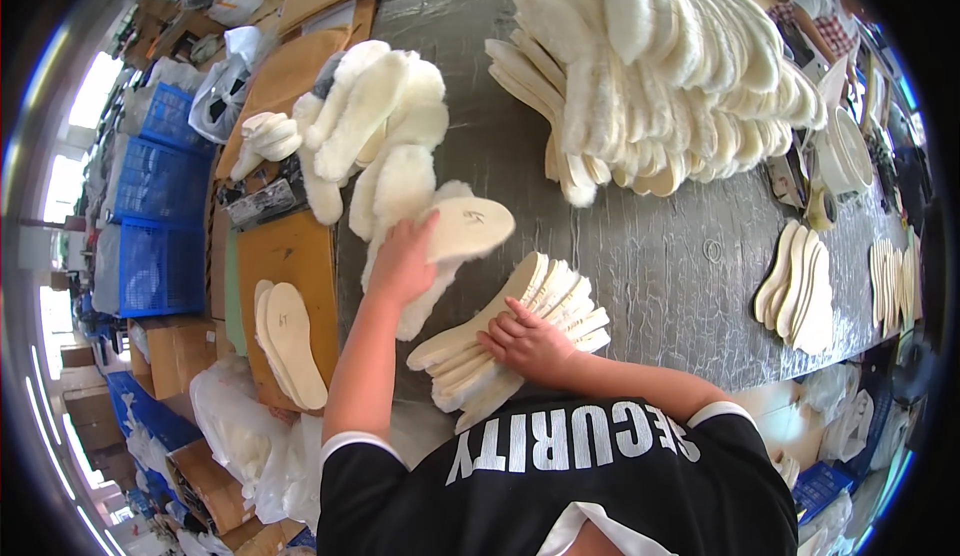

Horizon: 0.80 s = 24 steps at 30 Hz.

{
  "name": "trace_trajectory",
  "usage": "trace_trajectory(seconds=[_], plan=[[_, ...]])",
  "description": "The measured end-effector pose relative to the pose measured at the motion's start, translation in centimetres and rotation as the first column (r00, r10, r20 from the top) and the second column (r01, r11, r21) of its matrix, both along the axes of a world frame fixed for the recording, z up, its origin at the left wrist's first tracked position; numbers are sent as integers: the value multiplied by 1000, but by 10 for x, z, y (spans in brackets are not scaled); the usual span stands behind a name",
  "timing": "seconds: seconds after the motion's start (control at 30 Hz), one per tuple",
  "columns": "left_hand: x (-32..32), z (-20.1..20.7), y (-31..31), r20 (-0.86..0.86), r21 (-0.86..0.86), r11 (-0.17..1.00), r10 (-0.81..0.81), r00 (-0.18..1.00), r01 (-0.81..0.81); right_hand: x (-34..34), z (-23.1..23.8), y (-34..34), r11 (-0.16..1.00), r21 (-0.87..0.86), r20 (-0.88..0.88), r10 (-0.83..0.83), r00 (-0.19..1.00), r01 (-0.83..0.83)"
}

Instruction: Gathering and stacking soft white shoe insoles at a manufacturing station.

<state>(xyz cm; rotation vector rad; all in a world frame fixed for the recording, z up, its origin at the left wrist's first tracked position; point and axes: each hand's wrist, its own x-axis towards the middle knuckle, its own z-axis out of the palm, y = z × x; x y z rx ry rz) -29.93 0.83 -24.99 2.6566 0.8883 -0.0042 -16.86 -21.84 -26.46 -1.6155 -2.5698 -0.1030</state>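
My left hand (404, 259) is closed on the edge of a cream insole (478, 226). Its smooth side, with a dark mark, faces up, and fluffy fleece shows around its rim. Below it lies another fleecy insole (425, 308), partly covered. My right hand (530, 344) lies over a fanned stack of insoles (462, 341) close to my body, its fingers bent against their edges. Just beyond my left hand is a loose heap of fleece insoles (375, 116), fluffy side up.
A tall pile of fleece insoles (680, 86) covers the far right of the grey table (660, 256). A smaller group (795, 286) lies at the right edge. Two insoles (288, 346) rest on brown card at left, near blue crates (160, 216). Another person (825, 16) is at far right.
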Motion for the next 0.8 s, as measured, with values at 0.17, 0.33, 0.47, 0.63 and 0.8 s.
trace_trajectory(seconds=[0.17, 0.33, 0.47, 0.63, 0.8], plan=[[-47, -46, -69, 140, -576, 796, -128, 982, 185, 1, -2, -4, 998, 58, -31, 8, 999, -6], [-55, -54, -68, 169, -621, 749, -159, 973, 230, 5, 2, 2, 988, 151, -68, 23, 997, -13], [-38, -38, -43, -84, -789, 613, -165, 983, 36, 3, 5, 9, 999, 36, -6, 23, 1000, -23], [-17, -37, -53, 68, 424, 894, 126, 990, -143, 0, 2, 13, 998, -15, 18, 53, 998, -53], [-23, -36, -16, -97, -311, 856, 405, 909, -414, 1, 5, 10, 997, -26, 31, 67, 997, -67]])
